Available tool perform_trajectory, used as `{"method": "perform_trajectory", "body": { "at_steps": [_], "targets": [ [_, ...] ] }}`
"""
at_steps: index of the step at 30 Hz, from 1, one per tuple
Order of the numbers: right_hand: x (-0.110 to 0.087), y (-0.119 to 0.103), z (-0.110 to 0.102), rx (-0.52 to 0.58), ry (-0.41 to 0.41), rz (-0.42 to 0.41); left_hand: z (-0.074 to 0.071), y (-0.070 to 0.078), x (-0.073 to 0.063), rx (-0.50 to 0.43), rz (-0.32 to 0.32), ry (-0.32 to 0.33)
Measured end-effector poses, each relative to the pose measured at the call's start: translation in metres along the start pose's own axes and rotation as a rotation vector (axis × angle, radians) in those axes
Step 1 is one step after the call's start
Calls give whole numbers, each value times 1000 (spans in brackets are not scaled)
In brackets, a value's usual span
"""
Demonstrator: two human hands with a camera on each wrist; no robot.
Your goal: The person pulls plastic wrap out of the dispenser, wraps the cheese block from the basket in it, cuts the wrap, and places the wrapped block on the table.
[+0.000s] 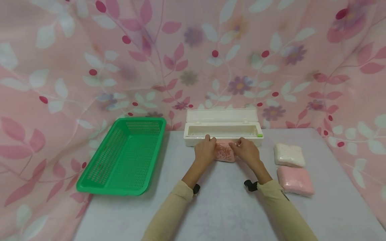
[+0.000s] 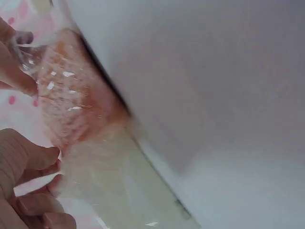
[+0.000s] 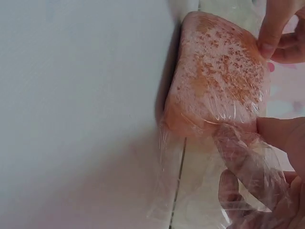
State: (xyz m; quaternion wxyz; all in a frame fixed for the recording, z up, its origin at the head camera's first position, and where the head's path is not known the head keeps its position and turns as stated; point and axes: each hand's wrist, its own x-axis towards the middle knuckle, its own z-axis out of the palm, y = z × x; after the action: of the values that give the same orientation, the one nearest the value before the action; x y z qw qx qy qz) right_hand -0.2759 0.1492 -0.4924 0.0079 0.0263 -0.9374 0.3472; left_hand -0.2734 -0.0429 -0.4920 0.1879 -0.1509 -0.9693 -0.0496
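A pink, brown-speckled, bread-like slab [image 1: 224, 154] in clear cling film lies against the front of a white film dispenser box [image 1: 190, 142]. At the slab's left side my left hand [image 1: 205, 149] pinches the film with curled fingers. My right hand [image 1: 248, 152] pinches film at the right side, thumb against the slab's edge. In the right wrist view, loose clear film [image 3: 252, 167] drapes over the right fingers. The left wrist view shows the film stretching from the slab [image 2: 78, 90] past the left fingertips [image 2: 47, 157]. Both hands hide parts of the box front.
A green plastic basket [image 1: 132, 160] stands at the left. To the right lie a white wrapped block [image 1: 289, 155] and a pink wrapped block [image 1: 295, 180]. The box's lid [image 1: 221, 115] is raised, near the floral curtain [image 1: 223, 67]. A green cutter slider [image 1: 259, 135] sits at its right end.
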Motion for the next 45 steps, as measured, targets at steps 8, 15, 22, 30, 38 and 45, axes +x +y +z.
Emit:
{"method": "perform_trajectory", "body": {
  "at_steps": [8,15,22,30,38,45],
  "targets": [
    [-12,6,-15,-9,94,-57,-11,16,-9,-48,145,32],
    [-11,36,-36,76,366,-62,-19,22,1,-104,118,25],
    [5,66,-50,289,363,24,-21,39,34,-277,157,-107],
    [14,80,-48,511,198,77,-10,57,83,-416,177,-248],
    [26,84,-34,733,122,191,6,69,116,-540,213,-362],
    [27,92,-39,749,118,280,17,89,127,-613,162,-374]
  ]
}}
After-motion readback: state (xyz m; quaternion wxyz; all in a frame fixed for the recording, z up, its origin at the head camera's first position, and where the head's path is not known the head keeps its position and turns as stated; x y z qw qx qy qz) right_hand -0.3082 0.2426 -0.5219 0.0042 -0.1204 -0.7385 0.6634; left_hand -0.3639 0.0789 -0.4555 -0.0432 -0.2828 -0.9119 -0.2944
